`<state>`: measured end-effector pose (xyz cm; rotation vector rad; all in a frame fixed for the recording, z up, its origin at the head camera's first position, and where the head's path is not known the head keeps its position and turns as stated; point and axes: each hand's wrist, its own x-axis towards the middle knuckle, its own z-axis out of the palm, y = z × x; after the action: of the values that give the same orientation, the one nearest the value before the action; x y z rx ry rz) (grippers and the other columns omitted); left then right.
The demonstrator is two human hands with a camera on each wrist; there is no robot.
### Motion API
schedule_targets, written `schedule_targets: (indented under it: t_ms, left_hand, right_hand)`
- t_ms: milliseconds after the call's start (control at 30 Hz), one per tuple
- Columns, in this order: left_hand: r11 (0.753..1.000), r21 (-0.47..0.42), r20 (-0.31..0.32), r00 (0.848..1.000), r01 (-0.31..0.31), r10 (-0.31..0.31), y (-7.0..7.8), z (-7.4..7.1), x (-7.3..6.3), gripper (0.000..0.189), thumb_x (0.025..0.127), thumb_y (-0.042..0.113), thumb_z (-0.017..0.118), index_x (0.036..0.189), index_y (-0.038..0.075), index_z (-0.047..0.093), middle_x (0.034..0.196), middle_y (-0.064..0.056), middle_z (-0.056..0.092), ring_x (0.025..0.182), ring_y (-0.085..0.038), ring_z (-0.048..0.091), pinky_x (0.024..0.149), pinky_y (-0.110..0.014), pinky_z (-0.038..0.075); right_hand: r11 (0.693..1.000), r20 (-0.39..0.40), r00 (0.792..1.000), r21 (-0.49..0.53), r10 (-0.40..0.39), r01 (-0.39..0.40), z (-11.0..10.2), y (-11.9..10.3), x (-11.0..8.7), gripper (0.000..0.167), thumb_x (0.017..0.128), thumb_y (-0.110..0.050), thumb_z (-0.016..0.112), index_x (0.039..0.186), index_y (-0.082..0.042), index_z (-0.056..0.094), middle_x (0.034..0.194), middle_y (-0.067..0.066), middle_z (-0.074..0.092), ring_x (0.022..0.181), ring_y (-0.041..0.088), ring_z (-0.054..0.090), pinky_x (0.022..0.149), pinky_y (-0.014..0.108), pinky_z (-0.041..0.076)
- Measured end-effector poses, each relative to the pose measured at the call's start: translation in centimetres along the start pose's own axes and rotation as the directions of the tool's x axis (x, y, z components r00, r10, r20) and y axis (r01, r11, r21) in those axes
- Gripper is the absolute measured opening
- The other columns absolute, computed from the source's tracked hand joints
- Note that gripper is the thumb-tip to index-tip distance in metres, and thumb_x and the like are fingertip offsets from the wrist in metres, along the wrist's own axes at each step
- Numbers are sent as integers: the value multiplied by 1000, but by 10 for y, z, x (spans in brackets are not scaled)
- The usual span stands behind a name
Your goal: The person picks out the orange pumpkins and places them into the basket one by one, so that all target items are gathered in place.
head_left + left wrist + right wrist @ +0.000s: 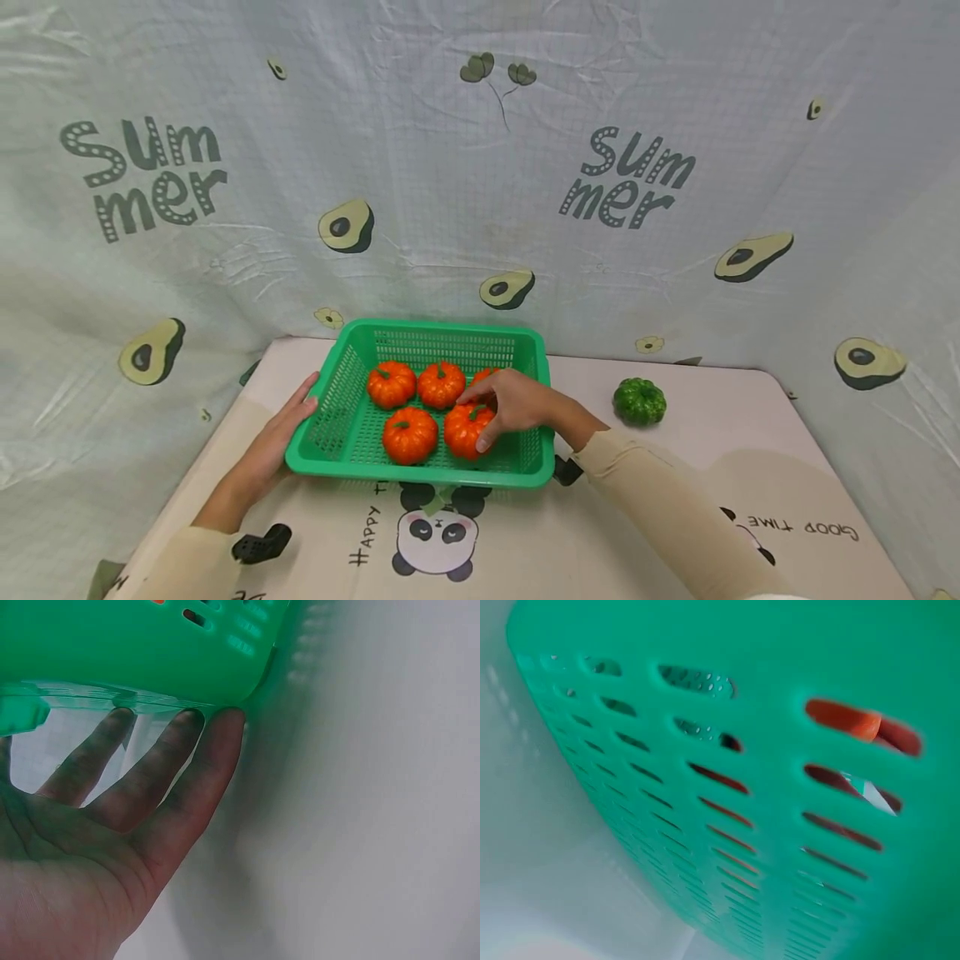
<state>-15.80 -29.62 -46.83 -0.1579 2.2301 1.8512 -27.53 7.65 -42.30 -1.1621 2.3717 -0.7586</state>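
A green plastic basket (pixel 491 477) stands on the table with several small orange pumpkins (pixel 409 435) inside. My right hand (pixel 517 402) reaches in over the right rim and holds the front right pumpkin (pixel 462 431), thumb on its near side and fingers over its top. Another pumpkin (pixel 486 375) is partly hidden behind that hand. In the right wrist view the slotted basket wall (pixel 772 750) blocks most of the hand. At the basket's left side is my left hand (pixel 283 423). Its fingers (pixel 184 772) stretch out straight, with the tips at the basket's lower edge.
A green pumpkin (pixel 639 402) sits on the table to the right of the basket. The light tablecloth (pixel 585 542) has a printed panda (pixel 437 537) in front of the basket. Behind the table hangs a pale curtain (pixel 420 167) with avocado prints.
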Motion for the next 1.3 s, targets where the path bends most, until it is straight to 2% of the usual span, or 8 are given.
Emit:
schedule_targets:
  t_ms: [167, 467, 767, 933, 1000, 1300]
  left_hand:
    - [1000, 17, -5, 1000, -1, 1, 1, 0, 0, 71, 111, 59, 31, 167, 40, -8, 177, -7, -12, 155, -43, 14, 114, -57, 33]
    - [1000, 8, -6, 1000, 4, -4, -1, 1, 1, 71, 111, 57, 31, 167, 38, -10, 177, -8, -12, 157, -44, 11, 118, -64, 27]
    - [1000, 23, -9, 1000, 0, 0, 0, 1, 0, 71, 111, 59, 31, 166, 39, -9, 177, -8, -12, 156, -43, 14, 116, -58, 32]
    - [1000, 28, -11, 1000, -9, 9, 0, 2, 0, 72, 111, 58, 31, 167, 39, -8, 177, -8, -11, 155, -43, 15, 115, -57, 32]
    - [1000, 25, -9, 1000, -12, 12, 1, 2, 0, 72, 111, 58, 31, 167, 38, -8, 177, -7, -11, 156, -42, 14, 116, -56, 31]
    - [1000, 18, -15, 1000, -20, 21, 0, 2, 0, 71, 111, 59, 30, 167, 38, -8, 177, -8, -11, 158, -45, 9, 120, -66, 23]
  right_hand:
    - [1000, 24, 1000, -14, -13, 13, 1, 1, 1, 66, 74, -27, 96, 133, -11, 72, 133, 4, 73, 123, 21, 63, 105, 39, 53]
    - [997, 53, 999, -80, -6, 10, 3, 2, 5, 66, 74, -31, 96, 134, -15, 72, 132, -1, 74, 117, 16, 62, 101, 32, 53]
    - [994, 73, 997, -111, 18, -10, 3, -4, 4, 65, 75, -33, 95, 134, -14, 72, 129, 0, 74, 114, 15, 62, 99, 32, 54]
    - [984, 94, 995, -175, 41, -24, 6, -4, 5, 68, 75, -38, 94, 136, -18, 70, 130, -2, 72, 111, 14, 60, 100, 32, 54]
    - [981, 104, 993, -192, 48, -28, 7, -4, 5, 69, 75, -39, 94, 137, -19, 69, 131, -2, 71, 111, 14, 60, 100, 32, 54]
    - [971, 121, 991, -237, 48, -18, 10, -5, 6, 72, 76, -43, 92, 138, -19, 68, 132, -1, 71, 111, 13, 60, 102, 32, 54]
